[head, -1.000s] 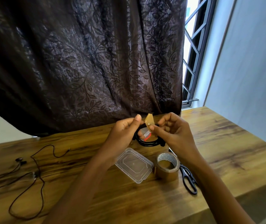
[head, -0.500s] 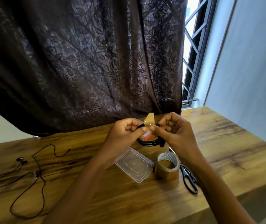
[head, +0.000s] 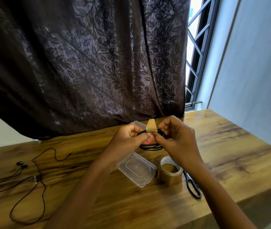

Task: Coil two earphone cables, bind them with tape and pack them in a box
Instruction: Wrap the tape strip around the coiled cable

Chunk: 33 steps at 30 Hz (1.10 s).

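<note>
Above the table's middle, both my hands hold a coiled black earphone cable (head: 151,147). My left hand (head: 128,139) grips the coil's left side. My right hand (head: 176,138) pinches the coil where a brown tape strip (head: 151,126) wraps over it; the strip's free end stands up. A second black earphone cable (head: 32,172) lies loose and uncoiled at the table's left. A clear plastic lid (head: 137,171) lies below my hands. The clear box (head: 138,124) shows partly behind my left hand.
A brown tape roll (head: 171,172) stands right of the lid. Black scissors (head: 192,185) lie beside it, partly under my right forearm. A dark leaf-patterned curtain (head: 85,63) hangs behind the wooden table (head: 230,146). A barred window is at the back right.
My left fingers closed down onto the coil beside the tape strip. Both hands shifted slightly together; the tape now sits folded over the cable.
</note>
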Tool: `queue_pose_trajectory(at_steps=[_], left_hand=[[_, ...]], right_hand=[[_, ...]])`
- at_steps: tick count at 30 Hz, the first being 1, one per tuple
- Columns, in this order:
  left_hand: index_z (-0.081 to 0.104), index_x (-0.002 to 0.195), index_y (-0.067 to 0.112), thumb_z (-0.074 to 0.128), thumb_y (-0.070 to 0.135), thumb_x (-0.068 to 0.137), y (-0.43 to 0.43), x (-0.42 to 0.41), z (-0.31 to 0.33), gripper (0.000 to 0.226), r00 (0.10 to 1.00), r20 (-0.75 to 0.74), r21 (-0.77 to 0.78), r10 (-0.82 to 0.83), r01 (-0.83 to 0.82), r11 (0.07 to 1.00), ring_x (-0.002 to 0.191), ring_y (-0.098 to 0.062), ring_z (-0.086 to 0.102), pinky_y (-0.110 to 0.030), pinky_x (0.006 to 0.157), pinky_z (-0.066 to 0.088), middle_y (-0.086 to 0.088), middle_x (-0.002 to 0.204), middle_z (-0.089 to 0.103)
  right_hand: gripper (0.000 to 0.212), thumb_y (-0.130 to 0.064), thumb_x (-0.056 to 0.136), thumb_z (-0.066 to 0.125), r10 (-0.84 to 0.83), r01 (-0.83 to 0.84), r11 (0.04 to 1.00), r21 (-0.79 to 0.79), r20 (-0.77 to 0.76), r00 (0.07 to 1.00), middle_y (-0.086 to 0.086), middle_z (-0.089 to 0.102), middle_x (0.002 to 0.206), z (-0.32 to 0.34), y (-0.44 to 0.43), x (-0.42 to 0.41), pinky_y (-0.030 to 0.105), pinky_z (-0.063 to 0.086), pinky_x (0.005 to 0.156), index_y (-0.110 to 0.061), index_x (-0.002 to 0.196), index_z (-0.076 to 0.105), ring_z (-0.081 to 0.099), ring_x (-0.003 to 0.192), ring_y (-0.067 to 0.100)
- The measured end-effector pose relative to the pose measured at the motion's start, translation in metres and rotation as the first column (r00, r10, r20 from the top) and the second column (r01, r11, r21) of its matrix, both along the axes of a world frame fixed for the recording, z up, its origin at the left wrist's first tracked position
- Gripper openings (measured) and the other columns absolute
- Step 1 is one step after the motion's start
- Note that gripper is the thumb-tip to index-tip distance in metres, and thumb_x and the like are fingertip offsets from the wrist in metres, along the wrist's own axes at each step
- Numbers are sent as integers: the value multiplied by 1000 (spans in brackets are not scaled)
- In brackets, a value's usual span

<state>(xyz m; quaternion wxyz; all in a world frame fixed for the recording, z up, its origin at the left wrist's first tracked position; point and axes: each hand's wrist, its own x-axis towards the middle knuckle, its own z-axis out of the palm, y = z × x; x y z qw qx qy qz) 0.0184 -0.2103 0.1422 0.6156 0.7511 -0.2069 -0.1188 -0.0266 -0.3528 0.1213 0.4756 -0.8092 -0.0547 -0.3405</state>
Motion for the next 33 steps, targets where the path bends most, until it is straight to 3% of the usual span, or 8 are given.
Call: queue_pose_trajectory(at_steps=[4,7,10,14,18,20,25,33], left_hand=[[71,88,5,62,33,85,2,2,0,29,996,-71,35,-57,60,998,78,-7,58,-19,73,42,4,69,63],[70,80,8,58,28,87,1,1,1,25,980,-188,-74,-69,56,996,64,-1,60,-12,61,43,10,51,59],[71,79,6,57,22,89,1,2,1,23,981,-190,-140,-45,19,990,60,-2,58,-10,58,46,5,57,60],[69,51,17,58,20,88,0,1,-2,39,986,-164,-173,-14,-15,985,70,-11,57,-19,70,47,-10,73,60],[61,62,7,59,21,87,2,3,-6,29,987,-157,-206,22,-55,977,63,-9,53,-13,57,44,0,59,55],[58,59,7,59,21,87,2,3,-8,31,988,-153,-206,23,-54,977,60,-7,53,-10,54,44,2,56,56],[60,54,12,58,17,88,1,0,-7,34,979,-203,-256,8,-60,965,60,-8,54,-11,53,47,0,58,57],[53,54,12,54,17,90,0,0,-5,36,971,-238,-262,-17,-47,964,60,-9,54,-22,63,42,4,53,58]], right_hand=[[19,-8,71,74,-12,12,1000,-2,-6,1000,-7,54,64,0,1,-1,14,40,52,-14,77,57,49,61,7],[19,-9,70,74,-16,17,1000,21,-30,999,-8,53,62,0,-1,0,15,39,52,-16,76,57,47,58,6],[21,-10,71,76,-1,3,999,47,-59,998,-6,53,60,1,-3,0,18,42,51,-18,77,57,47,55,9],[24,-16,71,77,9,-3,998,55,-105,994,6,61,65,3,-3,0,27,47,51,-21,81,56,54,56,22],[31,-7,69,78,125,-82,975,206,-203,971,20,67,72,3,-4,1,43,52,57,-17,87,55,56,60,28],[34,0,69,76,211,-130,937,325,-226,951,25,67,77,5,-4,1,39,51,56,-13,92,54,57,63,29],[41,13,67,69,379,-181,768,614,-209,901,6,72,67,8,-4,0,21,55,54,-5,100,52,69,62,15],[43,1,54,71,408,-220,689,691,-119,905,3,71,76,8,-2,-3,20,57,62,-7,94,58,67,68,13]])
